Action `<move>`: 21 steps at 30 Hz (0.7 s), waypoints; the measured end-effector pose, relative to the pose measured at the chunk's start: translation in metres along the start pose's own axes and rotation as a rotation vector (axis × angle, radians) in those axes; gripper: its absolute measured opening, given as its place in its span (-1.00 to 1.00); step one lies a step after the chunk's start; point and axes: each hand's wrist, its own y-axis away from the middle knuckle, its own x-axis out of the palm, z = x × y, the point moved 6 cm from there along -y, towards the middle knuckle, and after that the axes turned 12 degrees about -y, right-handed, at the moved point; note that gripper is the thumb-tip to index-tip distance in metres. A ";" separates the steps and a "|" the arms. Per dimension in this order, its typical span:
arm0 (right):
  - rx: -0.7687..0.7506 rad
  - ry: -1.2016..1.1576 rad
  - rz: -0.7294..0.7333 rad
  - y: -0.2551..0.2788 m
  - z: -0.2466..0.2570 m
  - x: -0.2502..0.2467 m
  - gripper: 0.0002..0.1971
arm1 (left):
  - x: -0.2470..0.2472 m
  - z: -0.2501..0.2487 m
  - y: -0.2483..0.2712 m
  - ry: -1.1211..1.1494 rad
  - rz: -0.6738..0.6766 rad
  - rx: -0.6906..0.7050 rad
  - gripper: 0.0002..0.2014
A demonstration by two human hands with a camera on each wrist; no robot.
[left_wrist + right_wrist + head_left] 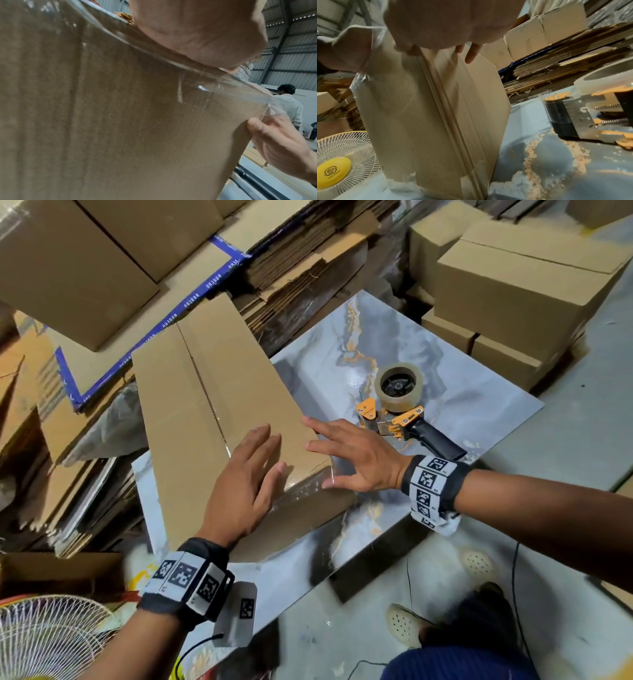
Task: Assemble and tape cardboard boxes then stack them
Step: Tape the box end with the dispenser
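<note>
my left hand (245, 484) lies flat, fingers straight, on the cardboard box (212, 405) on the worktop (342, 344), likely steadying it; my right hand (356, 458), fingers spread, smooths clear tape (308, 482) over its near corner; the tape dispenser (399, 405) rests just beside

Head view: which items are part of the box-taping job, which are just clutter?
In use:
box, under both hands
left hand
right hand
tape gun, set down beside the box
finished boxes

Lying about:
fan
flat cardboard stacks
</note>
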 end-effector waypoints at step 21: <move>-0.041 0.034 0.074 -0.005 0.002 -0.017 -0.47 | -0.001 -0.001 0.000 -0.027 -0.013 0.000 -0.40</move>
